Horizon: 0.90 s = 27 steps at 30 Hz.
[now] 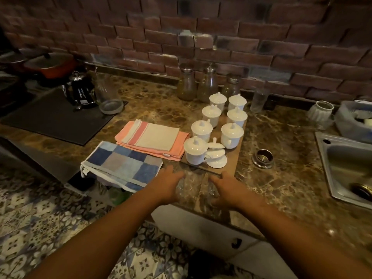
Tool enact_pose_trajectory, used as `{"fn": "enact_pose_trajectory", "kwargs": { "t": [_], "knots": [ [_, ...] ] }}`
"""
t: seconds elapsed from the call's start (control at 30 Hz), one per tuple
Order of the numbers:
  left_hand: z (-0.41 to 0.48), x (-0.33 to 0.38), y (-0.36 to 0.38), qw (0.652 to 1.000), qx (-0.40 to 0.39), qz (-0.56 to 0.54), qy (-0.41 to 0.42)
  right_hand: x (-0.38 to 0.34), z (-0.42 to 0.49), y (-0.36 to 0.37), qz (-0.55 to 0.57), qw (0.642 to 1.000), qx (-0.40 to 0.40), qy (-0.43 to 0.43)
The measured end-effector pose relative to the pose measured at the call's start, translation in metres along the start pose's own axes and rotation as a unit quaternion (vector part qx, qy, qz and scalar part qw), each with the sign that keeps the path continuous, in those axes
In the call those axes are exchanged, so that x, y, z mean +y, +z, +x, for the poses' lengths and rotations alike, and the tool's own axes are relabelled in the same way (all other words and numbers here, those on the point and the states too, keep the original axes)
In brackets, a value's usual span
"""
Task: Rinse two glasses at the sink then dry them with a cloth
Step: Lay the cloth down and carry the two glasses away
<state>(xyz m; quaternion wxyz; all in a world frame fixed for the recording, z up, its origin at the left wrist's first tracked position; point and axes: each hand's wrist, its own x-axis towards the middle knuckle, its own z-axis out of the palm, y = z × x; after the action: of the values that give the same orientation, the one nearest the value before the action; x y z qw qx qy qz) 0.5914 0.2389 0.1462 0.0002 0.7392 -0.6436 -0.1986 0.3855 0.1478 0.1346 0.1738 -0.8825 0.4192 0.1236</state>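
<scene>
Two clear glasses stand close together near the counter's front edge. My left hand [166, 185] curls round the left glass [180, 187], fingers over its far side and thumb on the near side. My right hand [231, 190] grips the right glass [213, 191] the same way. Both glasses are faint and partly hidden by my fingers. A blue checked cloth [122, 166] lies just left of my left hand and hangs over the counter's edge. Behind it lies a folded pink and beige cloth [153, 138]. The steel sink [330, 158] is at the far right.
A board [231, 158] just beyond my hands holds several white lidded cups [231, 134]. A metal sink strainer [262, 158] lies between board and sink. Glass jars [208, 85] and another glass [259, 99] stand by the brick wall. A kettle [81, 92] sits on the hob at left.
</scene>
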Motion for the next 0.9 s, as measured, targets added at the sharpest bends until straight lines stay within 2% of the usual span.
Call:
{"fn": "enact_pose_trajectory", "kwargs": {
  "t": [0.23,0.4,0.57,0.9],
  "knots": [
    [0.051,-0.007,0.001,0.998,-0.036,0.034,0.045,0.012,0.027,0.012,0.002,1.000,0.000,0.019],
    [0.076,-0.011,0.004,0.992,-0.084,0.046,0.078,0.013,0.030,0.015,0.026,0.998,0.008,0.064],
    [0.095,-0.021,0.010,0.984,-0.084,0.058,0.149,0.005,0.036,0.015,0.037,0.993,0.017,0.110],
    [0.118,-0.030,0.022,0.974,-0.098,0.081,0.189,-0.010,0.049,0.020,0.035,0.984,0.013,0.174]
  ]
}}
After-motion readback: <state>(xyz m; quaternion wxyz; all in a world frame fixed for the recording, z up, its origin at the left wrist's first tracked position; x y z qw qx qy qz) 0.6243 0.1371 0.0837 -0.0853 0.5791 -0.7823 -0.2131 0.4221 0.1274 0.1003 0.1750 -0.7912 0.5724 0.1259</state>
